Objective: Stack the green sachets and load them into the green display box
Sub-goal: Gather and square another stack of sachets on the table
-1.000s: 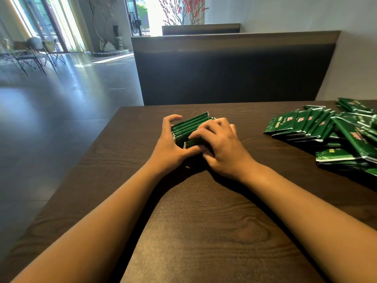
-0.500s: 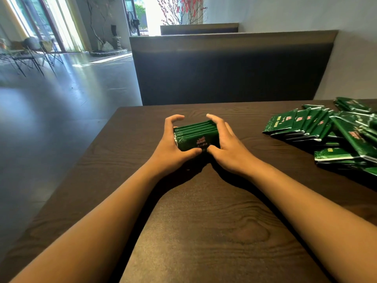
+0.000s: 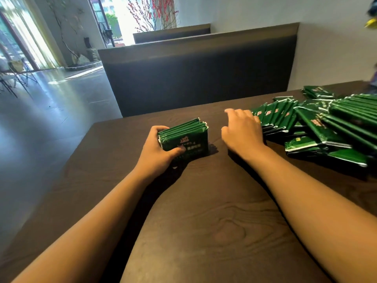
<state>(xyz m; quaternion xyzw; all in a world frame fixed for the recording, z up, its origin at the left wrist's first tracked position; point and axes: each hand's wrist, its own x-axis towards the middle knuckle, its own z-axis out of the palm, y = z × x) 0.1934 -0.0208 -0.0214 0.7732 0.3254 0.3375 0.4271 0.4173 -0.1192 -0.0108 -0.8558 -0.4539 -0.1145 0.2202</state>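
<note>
Firmly, left hand grips glossy, flat sachets; right hand blurred, seemingly relaxed.

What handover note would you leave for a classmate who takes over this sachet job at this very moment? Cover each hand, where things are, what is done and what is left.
Left hand: grips the squared stack of green sachets, standing on edge on the table.
Right hand: open, holds nothing, reaching toward the loose sachets heaped at the right.
Done: one stack is gathered and squared.
Left: stack the loose sachets, then load all stacks. The green display box is not in view; find it first.
</note>
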